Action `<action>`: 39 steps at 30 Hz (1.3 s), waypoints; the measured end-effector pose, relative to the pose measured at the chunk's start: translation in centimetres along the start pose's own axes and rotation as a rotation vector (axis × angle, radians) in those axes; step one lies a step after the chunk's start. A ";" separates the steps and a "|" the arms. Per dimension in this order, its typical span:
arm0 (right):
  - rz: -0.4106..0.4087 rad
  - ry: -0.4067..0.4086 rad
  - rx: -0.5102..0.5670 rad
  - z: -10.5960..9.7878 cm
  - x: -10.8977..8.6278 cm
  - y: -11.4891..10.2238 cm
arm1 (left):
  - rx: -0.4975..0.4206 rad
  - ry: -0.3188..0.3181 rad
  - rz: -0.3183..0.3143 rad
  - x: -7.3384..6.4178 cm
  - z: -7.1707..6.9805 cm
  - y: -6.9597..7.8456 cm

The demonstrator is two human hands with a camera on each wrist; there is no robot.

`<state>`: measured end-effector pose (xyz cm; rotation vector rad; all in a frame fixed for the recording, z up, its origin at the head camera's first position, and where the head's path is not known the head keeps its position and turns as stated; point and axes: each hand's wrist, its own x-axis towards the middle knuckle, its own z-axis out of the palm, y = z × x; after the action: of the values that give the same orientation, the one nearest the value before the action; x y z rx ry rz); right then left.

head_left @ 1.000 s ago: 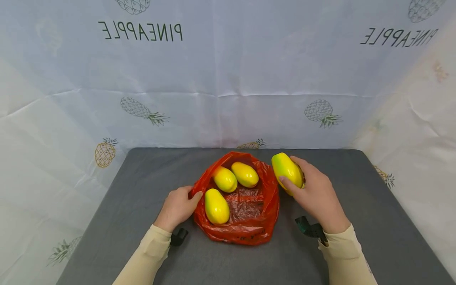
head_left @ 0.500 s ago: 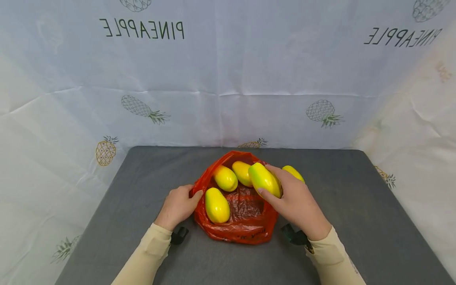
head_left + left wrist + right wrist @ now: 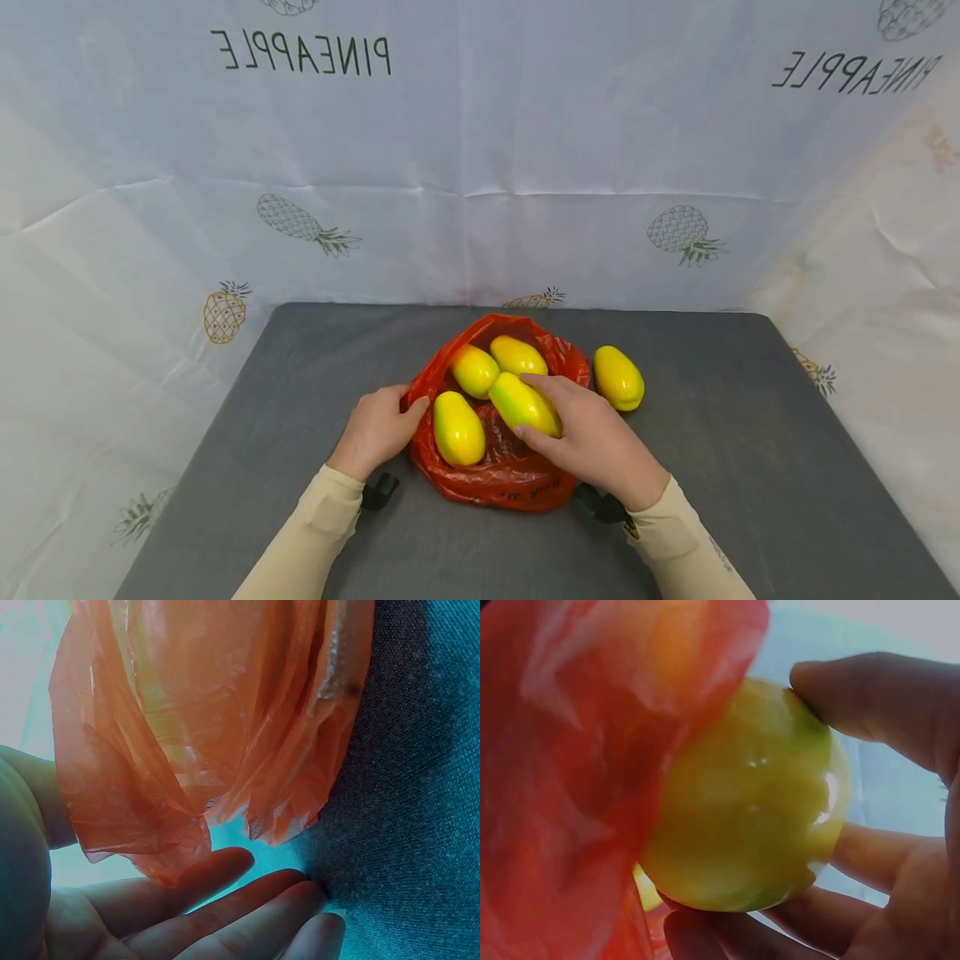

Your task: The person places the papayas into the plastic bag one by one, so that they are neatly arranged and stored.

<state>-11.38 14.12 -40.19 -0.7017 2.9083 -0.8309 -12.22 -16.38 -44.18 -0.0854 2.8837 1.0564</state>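
A red plastic bag (image 3: 517, 490) lies with its mouth wide, and three yellow papayas (image 3: 459, 429) rest inside it. My left hand (image 3: 377, 431) holds the bag's left rim, thumb over the edge; in the left wrist view its fingers (image 3: 247, 915) stretch out under the hanging plastic (image 3: 202, 735). Over the bag's mouth, my right hand (image 3: 596, 437) grips another yellow-green papaya (image 3: 522, 406), thumb on the near side and fingers on the far side. The right wrist view shows this papaya (image 3: 750, 802) end-on, partly behind the red film (image 3: 577, 772).
One more papaya (image 3: 619, 378) lies on the dark grey table (image 3: 720, 467), just right of the bag. Behind the table hangs a pale cloth (image 3: 465, 150) printed with pineapples. A dark wrist mount (image 3: 380, 492) shows under the left wrist.
My right hand has carried its papaya left, from beside the bag to over its mouth, uncovering the papaya on the table. The left hand has stayed at the rim.
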 end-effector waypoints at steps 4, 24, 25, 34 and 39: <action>-0.009 -0.036 0.010 0.5 0.2 -0.2 | -0.001 -0.001 0.000 0.0 0.0 0.0; -0.060 -0.137 0.012 1.3 0.5 0.1 | -0.011 -0.017 -0.026 0.2 0.0 0.1; -0.061 -0.140 0.011 1.3 0.5 0.1 | -0.010 -0.018 -0.026 0.2 0.0 0.1; -0.077 -0.193 0.000 1.4 0.7 0.4 | -0.006 -0.017 -0.017 0.2 -0.1 0.0; -0.072 -0.222 0.005 1.6 0.7 0.6 | -0.006 -0.020 -0.021 0.3 -0.1 0.0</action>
<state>-12.05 13.48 -41.75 -0.8445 2.6977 -0.7150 -12.50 -16.47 -44.10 -0.1038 2.8553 1.0569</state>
